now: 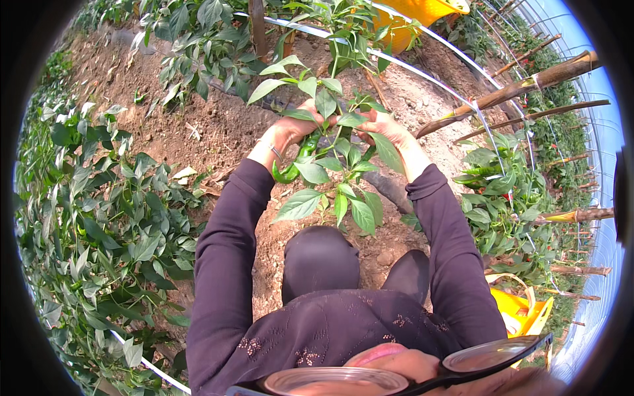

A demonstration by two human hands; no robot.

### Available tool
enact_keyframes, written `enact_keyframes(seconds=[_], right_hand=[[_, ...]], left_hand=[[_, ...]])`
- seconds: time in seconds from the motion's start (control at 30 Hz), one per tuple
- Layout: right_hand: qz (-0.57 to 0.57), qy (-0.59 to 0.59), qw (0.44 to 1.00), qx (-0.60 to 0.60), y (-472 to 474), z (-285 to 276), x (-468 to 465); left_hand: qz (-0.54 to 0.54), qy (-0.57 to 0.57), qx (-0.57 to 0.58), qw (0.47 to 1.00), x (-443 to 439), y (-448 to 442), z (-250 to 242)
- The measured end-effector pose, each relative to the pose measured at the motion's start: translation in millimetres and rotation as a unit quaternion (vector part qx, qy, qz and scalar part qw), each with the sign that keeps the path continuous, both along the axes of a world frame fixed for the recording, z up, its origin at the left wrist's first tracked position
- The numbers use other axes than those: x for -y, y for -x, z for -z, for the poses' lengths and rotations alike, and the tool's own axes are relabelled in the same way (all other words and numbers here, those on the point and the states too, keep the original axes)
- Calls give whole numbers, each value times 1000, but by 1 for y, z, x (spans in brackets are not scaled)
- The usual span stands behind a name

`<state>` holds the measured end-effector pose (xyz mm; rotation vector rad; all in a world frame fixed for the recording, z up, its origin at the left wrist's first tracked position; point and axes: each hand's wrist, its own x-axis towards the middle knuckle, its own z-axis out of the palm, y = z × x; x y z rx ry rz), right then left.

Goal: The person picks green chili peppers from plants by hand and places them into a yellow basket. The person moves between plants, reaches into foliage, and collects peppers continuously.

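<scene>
A green pepper plant [346, 161] stands in front of my knees, its leaves spread between both hands. From its left side hangs a long, curved green pepper [308, 148], glossy and hooked at the lower end. My left hand [297, 123] reaches in among the stems at the pepper's upper end, its fingertips covered by leaves. Opposite it, my right hand [385, 129] has curled fingers against the plant's right side, also partly behind leaves. What exactly the fingers pinch is hidden.
Dense pepper plants [119, 222] grow along the left. Wooden stakes [525, 91] and white strings [431, 72] slant across the right. A yellow basket [411, 20] is at the top, and a yellow container [520, 309] is at lower right. Dry soil [163, 123] lies between rows.
</scene>
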<state>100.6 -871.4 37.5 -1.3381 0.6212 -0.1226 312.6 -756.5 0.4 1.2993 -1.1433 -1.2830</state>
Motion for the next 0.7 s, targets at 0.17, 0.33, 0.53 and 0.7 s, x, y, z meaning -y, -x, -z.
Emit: enact_keyframes(seconds=[0.17, 0.33, 0.53, 0.7], right_hand=[[-55, 89, 994, 33, -1, 5, -6], [-144, 223, 964, -7, -6, -33, -13], [-172, 760, 610, -147, -10, -93, -69], [-223, 747, 624, -46, -11, -124, -115]], left_hand=[[-16, 57, -143, 988, -9, 8, -1], [-21, 49, -277, 959, -11, 8, -4], [-40, 108, -196, 974, -11, 22, -21], [-34, 73, -86, 993, -9, 2, -22]])
